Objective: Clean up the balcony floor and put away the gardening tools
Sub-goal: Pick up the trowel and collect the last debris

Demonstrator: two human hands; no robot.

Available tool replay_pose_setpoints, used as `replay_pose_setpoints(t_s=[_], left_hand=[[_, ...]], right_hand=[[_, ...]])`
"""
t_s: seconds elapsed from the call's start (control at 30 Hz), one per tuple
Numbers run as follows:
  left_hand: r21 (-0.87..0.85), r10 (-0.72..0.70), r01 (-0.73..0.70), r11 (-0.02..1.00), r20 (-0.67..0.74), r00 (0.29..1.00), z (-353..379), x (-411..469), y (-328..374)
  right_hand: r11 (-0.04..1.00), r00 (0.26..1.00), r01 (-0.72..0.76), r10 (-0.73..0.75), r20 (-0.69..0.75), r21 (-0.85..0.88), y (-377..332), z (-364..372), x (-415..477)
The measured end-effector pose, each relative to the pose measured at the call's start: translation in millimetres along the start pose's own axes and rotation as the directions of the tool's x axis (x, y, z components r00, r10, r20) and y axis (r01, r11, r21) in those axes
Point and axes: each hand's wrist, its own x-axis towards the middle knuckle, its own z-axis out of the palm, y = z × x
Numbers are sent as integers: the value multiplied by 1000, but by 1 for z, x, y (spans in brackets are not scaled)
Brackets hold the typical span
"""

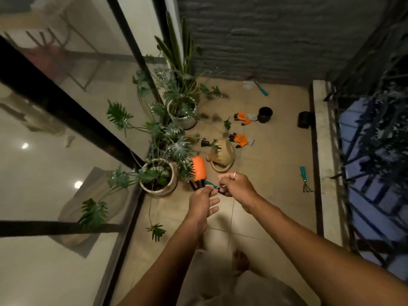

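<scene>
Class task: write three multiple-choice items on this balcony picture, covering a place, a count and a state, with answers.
1. The hand rake lies: A beside the curb; B in a bucket; C on a shelf.
2. Orange gloves lying on the floor: A one; B two; C four.
3. The left hand and right hand: A both empty; B both holding something; C both flat on tiles.
Answers: 1A, it lies by the right-side curb. 2B, two lie apart. 3B, the left pinches an orange thing, the right grips a teal tool.
</scene>
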Motion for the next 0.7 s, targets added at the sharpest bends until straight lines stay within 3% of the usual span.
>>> replay_pose_setpoints(t_s=[0.13, 0.37, 0.57, 0.7], left_hand=[[54, -75, 73, 996, 21, 997, 3, 49, 14], [204, -260, 243, 948, 57, 964, 19, 173, 12], [343, -378, 335, 877, 64, 924, 76, 322, -61], [399, -404, 352, 847, 51, 913, 119, 430, -147]], right_hand=[[996, 993, -74, 78, -94, 47, 3, -6, 46], [932, 915, -188, 281, -289, 310, 40, -28, 148], [860, 847, -217, 401, -349, 461, 169, -60, 260], [864, 791, -273, 452, -412, 423, 303, -78, 333]])
